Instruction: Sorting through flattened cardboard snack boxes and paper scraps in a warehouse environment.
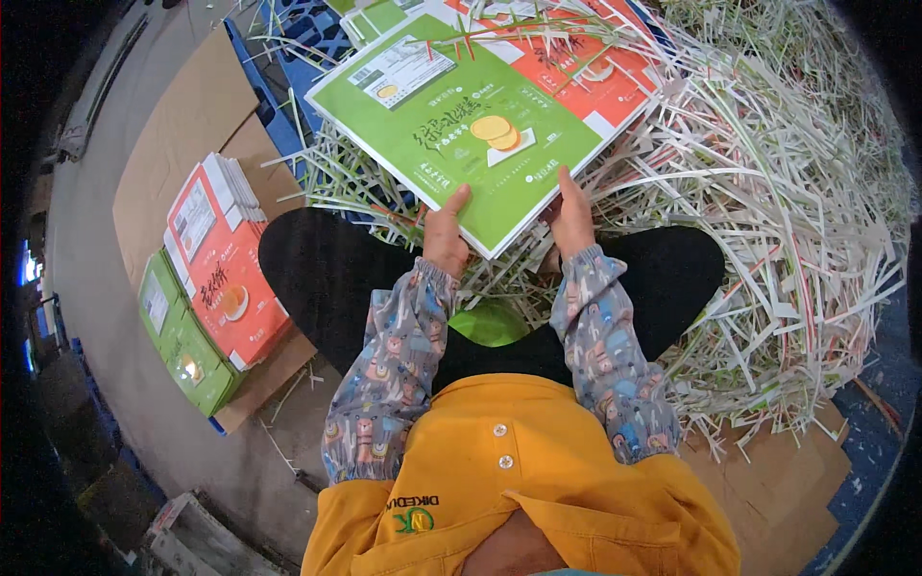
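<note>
Messily, paper strips (759,230) crowd our green sheet (463,139). Our left hand (446,236) and right hand (573,219) pinch it, long axis slanting upper-left to lower-right.

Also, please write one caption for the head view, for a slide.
Left hand and right hand hold a green print beside shredded paper; a red stack and green stack lie on cardboard.
</note>
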